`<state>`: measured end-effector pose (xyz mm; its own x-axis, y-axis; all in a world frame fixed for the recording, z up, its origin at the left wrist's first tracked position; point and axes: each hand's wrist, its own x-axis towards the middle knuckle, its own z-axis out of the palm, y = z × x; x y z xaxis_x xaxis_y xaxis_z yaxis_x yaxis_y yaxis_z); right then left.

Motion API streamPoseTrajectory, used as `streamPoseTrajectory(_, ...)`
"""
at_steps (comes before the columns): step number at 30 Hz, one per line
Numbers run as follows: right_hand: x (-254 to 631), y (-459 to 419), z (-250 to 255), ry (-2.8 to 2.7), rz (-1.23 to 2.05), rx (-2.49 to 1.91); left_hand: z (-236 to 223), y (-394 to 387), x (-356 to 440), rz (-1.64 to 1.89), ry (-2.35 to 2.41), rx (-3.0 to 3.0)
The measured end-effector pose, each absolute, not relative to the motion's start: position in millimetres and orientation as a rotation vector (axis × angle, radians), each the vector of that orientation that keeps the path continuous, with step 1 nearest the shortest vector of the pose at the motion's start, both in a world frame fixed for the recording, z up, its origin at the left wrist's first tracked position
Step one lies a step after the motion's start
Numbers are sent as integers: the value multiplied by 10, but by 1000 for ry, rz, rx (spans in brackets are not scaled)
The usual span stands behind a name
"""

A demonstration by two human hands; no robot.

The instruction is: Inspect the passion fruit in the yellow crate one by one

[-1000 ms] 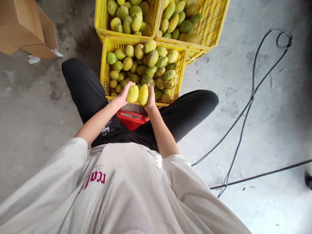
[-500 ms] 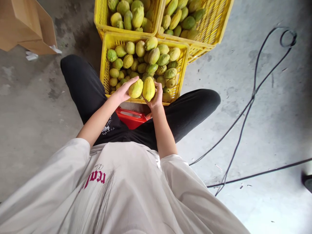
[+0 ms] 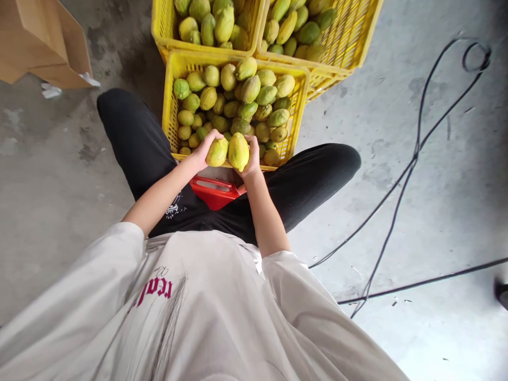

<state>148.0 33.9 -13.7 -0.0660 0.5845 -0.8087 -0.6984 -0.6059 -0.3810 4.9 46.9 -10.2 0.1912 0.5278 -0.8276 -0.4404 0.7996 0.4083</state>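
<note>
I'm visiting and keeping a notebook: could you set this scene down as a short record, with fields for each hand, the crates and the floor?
Left hand: grips a greenish-yellow fruit
Right hand: grips a yellow fruit
Front crate: yellow, holding many green and yellow fruits
Beyond it: left rear crate and right rear crate, both yellow with fruits inside
Between the legs: red object, partly hidden
Floor: cardboard box upper left, black cable at right
</note>
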Motion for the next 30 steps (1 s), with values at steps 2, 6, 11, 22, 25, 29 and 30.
streamPoseTrajectory(2,1470,335,-161,137,1819,-1308,-107,467,55,694,1201,78)
streamPoseTrajectory(6,1467,343,-209,139,1819,-1270,-118,461,60,709,1217,83)
streamPoseTrajectory(11,1450,349,-264,49,1801,-1287,-163,462,68,797,1196,33)
streamPoseTrajectory(22,1512,344,-244,116,1779,-1334,-199,493,91,833,1186,73)
streamPoseTrajectory(25,1511,345,-267,131,1774,-1356,-175,499,82,823,1221,117)
streamPoseTrajectory(29,1476,348,-220,211,1790,-1323,-220,490,55,850,1271,123)
streamPoseTrajectory(30,1471,347,-205,216,1797,-1320,-242,486,51,846,1272,118)
